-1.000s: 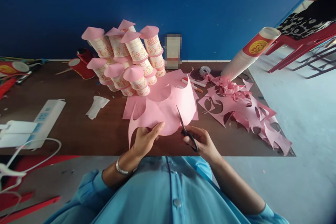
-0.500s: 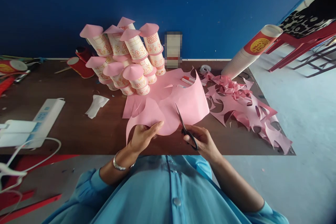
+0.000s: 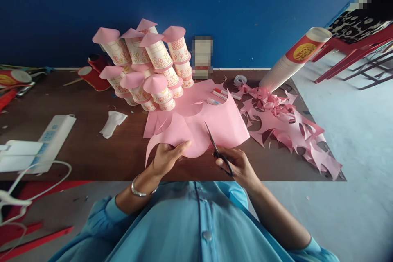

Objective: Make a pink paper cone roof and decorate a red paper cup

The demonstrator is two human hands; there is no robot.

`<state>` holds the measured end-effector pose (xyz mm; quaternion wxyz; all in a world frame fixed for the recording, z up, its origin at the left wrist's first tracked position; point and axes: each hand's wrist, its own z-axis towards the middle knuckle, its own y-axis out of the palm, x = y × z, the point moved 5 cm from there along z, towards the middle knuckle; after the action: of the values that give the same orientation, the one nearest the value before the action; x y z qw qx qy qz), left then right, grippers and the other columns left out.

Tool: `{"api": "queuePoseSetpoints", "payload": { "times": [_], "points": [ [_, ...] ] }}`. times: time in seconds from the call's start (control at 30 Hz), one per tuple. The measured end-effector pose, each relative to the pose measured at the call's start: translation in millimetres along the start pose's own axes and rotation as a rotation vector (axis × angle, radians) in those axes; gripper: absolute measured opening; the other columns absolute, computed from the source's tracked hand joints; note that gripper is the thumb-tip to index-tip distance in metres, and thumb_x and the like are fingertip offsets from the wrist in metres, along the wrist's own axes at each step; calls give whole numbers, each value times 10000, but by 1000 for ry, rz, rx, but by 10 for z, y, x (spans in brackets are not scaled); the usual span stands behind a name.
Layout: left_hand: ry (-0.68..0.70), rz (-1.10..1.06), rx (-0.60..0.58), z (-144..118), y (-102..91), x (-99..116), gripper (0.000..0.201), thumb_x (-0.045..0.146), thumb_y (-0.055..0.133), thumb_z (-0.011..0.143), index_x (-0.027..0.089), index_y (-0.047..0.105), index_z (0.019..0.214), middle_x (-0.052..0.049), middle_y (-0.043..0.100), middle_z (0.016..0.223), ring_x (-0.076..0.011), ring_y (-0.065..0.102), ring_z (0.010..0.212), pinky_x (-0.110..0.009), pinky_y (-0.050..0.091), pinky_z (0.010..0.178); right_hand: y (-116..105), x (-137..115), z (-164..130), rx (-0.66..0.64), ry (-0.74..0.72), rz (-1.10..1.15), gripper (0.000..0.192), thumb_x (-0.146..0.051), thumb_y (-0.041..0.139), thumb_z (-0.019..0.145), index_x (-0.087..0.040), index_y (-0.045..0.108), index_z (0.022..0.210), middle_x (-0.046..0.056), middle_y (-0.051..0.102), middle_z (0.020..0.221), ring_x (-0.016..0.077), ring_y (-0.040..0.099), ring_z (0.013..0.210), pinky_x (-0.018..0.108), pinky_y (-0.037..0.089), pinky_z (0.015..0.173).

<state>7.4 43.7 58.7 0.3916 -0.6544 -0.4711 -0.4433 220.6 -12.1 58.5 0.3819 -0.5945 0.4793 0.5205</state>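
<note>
Head — pink paper [image 3: 196,134] (curvy-edged, thin).

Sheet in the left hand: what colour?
The sheet is pink, best seen in the head view.

The sheet [image 3: 224,127] is smooth, matt paper; the scraps [image 3: 278,125] are paper too, crumpled in places. Scissors [image 3: 216,151]: metal and plastic. Bench [image 3: 89,147]: smooth, wood-like, faintly shiny. Bracelet [image 3: 138,193]: glossy metal. Shirt [image 3: 172,221]: sheeny cloth.

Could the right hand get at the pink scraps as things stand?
Probably: open tabletop lies between the right hand and the pink scraps, though the scissors occupy that hand.
</note>
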Motion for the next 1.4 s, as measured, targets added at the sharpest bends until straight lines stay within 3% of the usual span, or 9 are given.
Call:
{"api": "queuePoseSetpoints", "payload": {
  "times": [0.27,0.4,0.5,0.63,1.0,1.27,1.4],
  "points": [
    [88,105,-68,24,-46,157,659,569,816,812,224,416,418,32,369,437,-68,314,438,-218,289,408,12,-9,0,-20,13,30,695,-842,761,885,-225,484,727,-47,413,609,86,329,555,255,250,490],
    [116,105,-30,22,-39,154,671,616,811,813,228,425,425,25,406,425,-74,330,423,-219,307,399,7,-1,6,-12,5,10,703,-838,754,896,-228,459,706,-48,413,594,84,322,555,258,253,498],
    [91,71,10,29,-52,87,681,639,838,780,228,420,433,23,409,421,-82,353,435,-225,330,407,3,-2,5,-5,4,2,709,-842,757,888,-230,457,693,-52,396,590,87,321,558,261,263,504],
    [18,15,-22,48,-68,-26,689,605,847,779,228,378,444,36,355,443,-79,333,459,-243,312,435,-3,-13,3,-6,18,14,720,-866,764,860,-230,479,678,-56,378,587,94,332,556,263,284,501],
    [-44,7,-26,83,-124,-111,687,602,794,787,243,305,467,40,309,465,-84,309,478,-260,330,461,-1,-65,-6,-27,51,86,707,-838,801,846,-211,536,656,-53,406,575,87,369,541,254,330,502],
    [-35,-76,-90,76,-83,-13,650,568,843,771,237,382,453,33,354,463,-95,348,469,-275,337,462,-34,31,-22,-27,68,79,702,-862,788,841,-189,634,711,-50,402,584,96,356,547,266,303,491],
    [-41,-82,-89,101,-92,32,648,559,886,715,228,400,444,51,314,447,-78,313,453,-265,301,446,-55,69,-24,-49,56,109,646,-796,804,879,-155,733,884,-47,434,603,100,362,564,262,329,499]
  ]
}}
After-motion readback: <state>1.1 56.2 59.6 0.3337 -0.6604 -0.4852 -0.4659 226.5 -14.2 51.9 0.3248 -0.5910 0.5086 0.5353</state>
